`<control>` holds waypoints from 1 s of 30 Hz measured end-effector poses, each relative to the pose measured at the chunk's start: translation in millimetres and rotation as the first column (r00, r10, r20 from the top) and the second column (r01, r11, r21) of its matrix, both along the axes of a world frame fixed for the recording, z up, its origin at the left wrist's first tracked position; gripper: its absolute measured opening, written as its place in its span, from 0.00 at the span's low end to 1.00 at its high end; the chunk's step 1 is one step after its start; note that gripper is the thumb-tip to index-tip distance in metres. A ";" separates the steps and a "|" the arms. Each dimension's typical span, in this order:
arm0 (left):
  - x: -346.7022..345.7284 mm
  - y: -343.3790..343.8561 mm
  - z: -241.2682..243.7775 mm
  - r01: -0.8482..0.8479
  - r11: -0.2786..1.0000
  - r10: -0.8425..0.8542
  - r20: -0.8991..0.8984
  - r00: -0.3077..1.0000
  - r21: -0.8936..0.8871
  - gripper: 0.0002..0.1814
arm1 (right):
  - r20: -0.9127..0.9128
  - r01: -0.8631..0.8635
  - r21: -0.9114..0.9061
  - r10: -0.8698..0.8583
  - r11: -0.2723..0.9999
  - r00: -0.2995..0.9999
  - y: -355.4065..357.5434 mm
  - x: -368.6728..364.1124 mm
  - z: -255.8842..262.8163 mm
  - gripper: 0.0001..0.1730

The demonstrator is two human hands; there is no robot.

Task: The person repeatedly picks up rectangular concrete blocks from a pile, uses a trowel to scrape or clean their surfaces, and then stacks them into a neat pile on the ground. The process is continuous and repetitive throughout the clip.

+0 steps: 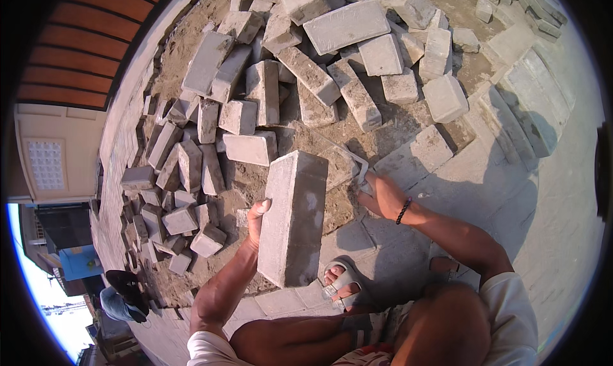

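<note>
My left hand grips a long rectangular concrete paving block by its left side, thumb on the pale face. The block is tilted and held above the dug soil. In my right hand is the handle of a trowel-like tool with a bent metal neck. Its thin working end points up and left over the sandy soil, and its blade is hard to make out. Just beyond that hand, a paving block lies flat at the edge of the laid paving.
A large heap of loose concrete blocks spreads ahead and to the left. Longer concrete pieces lie at the right on the pavement. My sandalled foot stands below the block. Another person is at the far left.
</note>
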State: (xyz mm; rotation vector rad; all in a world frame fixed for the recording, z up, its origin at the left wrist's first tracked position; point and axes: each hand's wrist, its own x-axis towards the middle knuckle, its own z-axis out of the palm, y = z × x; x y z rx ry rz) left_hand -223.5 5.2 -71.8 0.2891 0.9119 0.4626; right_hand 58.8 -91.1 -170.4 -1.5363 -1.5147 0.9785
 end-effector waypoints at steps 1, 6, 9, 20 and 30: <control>-1.4 -0.3 0.0 0.013 0.999 -0.013 0.016 1.000 0.033 0.39 | -0.024 0.017 0.096 -0.015 0.995 1.000 -0.3 0.2 14.3 0.20; 6.7 -2.9 8.5 0.030 1.000 -0.030 -0.011 1.000 0.002 0.37 | -0.058 -0.060 0.235 0.076 0.970 0.995 -20.4 -16.8 20.7 0.22; -1.1 -2.0 2.0 0.052 0.999 -0.052 -0.027 0.998 0.015 0.37 | 0.070 0.008 -0.031 -0.006 1.000 0.998 -6.6 0.6 -7.4 0.22; 13.3 -6.6 17.3 0.023 0.999 -0.020 -0.060 0.998 0.039 0.39 | 0.101 -0.322 0.203 0.307 0.925 0.946 -73.0 -28.3 12.3 0.22; -11.7 0.7 -1.3 -0.007 0.997 0.019 0.154 0.988 -0.082 0.33 | 0.021 -0.253 0.372 0.264 0.893 0.964 -57.1 -34.4 40.2 0.23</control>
